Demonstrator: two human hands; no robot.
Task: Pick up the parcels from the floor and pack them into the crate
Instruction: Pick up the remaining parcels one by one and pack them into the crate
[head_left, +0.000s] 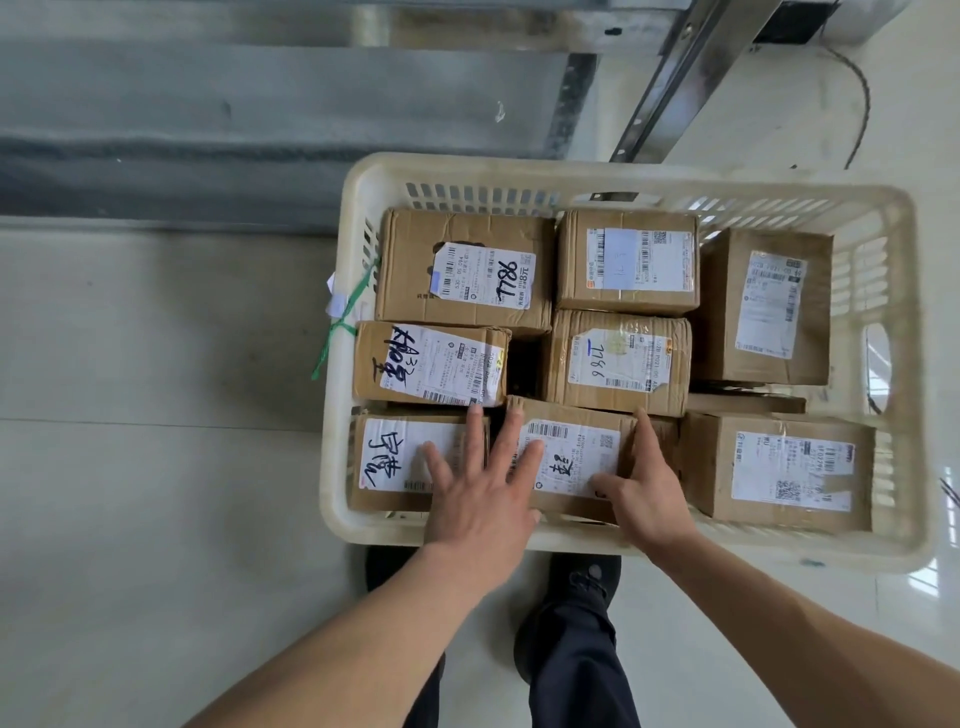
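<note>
Pressing down flat, the left hand is laid across two parcels in the near row of the white crate, fingers spread and open, nothing gripped. Its palm bridges the near-left parcel and the near-middle parcel. The right hand is set on the right part of that near-middle parcel, thumb resting on the label, fingers extended along the box's right edge; whether the edge is actually gripped cannot be told. Eight cardboard parcels are seen packed inside the crate, labels up, among them one marked 7786 at far left and a near-right parcel just beside the right hand. The crate is stood on a pale tiled floor, with green string tied at its left wall. A dark shoe is visible below the crate's near rim.
</note>
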